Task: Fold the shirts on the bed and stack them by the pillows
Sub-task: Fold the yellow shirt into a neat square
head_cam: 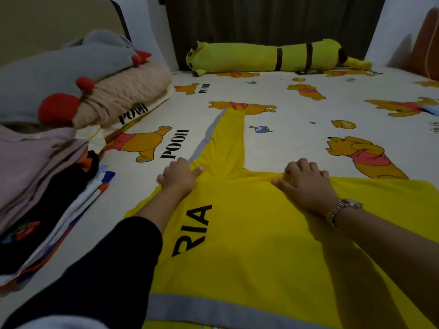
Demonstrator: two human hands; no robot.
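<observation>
A bed (297, 119) with a cream cartoon-bear sheet, seen from above by the person working at its near edge. At the left edge sits a stack (40, 186) of folded clothes, mauve on top, dark and striped ones beneath. Behind it, toward the far left corner, lie pillows (59, 74) and a plush toy with red spikes. A yellow shirt (237, 245) lies flat across the near middle of the bed, black letters "RIA" on it, one grey-trimmed sleeve (225, 143) stretched toward the far edge. The left hand (178, 175), in a black sleeve, presses the shirt's left edge at the base of that sleeve, fingers fairly straight, gripping nothing. The right hand (306, 184), wearing a metal watch (342, 210), rests just right of it, fingers bent onto a bunched ridge of yellow cloth. A long green plush (268, 57) lies along the far edge.
</observation>
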